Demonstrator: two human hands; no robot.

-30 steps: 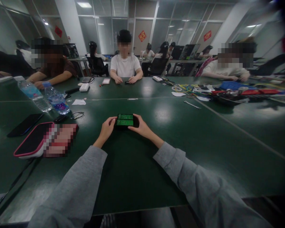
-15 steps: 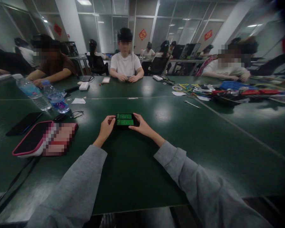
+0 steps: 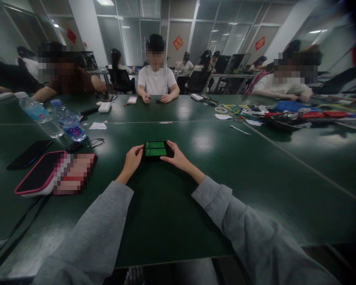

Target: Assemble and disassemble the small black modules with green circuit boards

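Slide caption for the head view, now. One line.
Left hand and right hand hold a black object with two green panels at a green table.

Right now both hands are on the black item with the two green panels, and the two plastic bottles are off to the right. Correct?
Wrong side for the bottles: the head view shows the two plastic bottles off to the left. The left hand and right hand are both on the black item with the two green panels, as you said.
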